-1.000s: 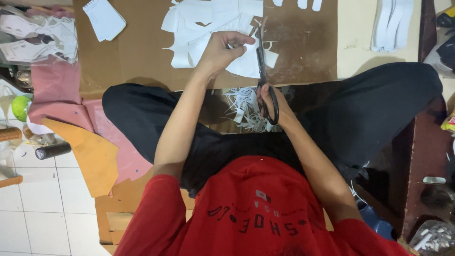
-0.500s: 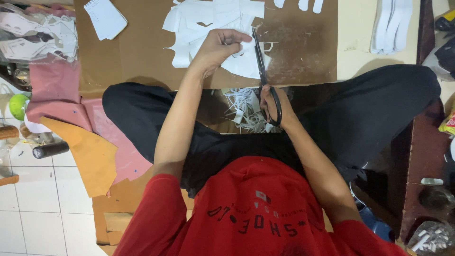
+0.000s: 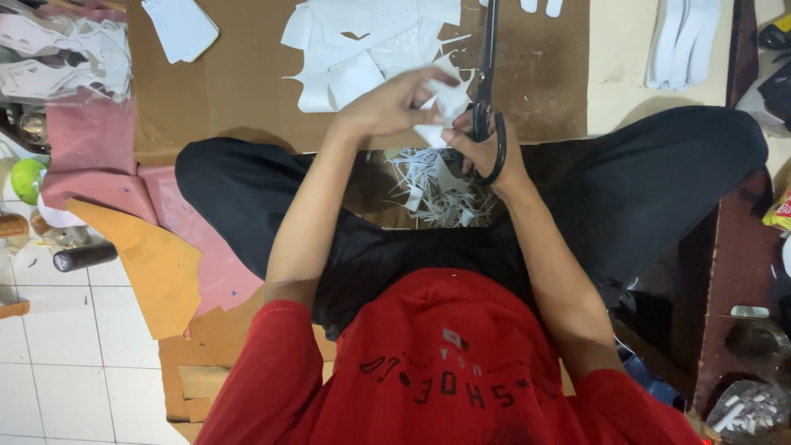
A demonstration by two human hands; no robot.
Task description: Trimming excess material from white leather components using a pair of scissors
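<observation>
I sit cross-legged in black trousers and a red shirt. My left hand pinches a small white cut piece above my lap. My right hand grips the black handles of long scissors, whose blades point away from me and lie beside the piece. Below both hands a heap of white offcut strips lies between my legs. A pile of white cut shapes rests on the brown cardboard board just beyond my hands.
More white pieces lie at the board's far left and stacked at the left edge. Pink and tan sheets lie on the tiled floor to my left, with a dark cylinder. White strips sit far right.
My left hand has lifted off the pile and drawn back toward me with a white piece. The scissors have swung so the blades point further away, and both hands have come together.
</observation>
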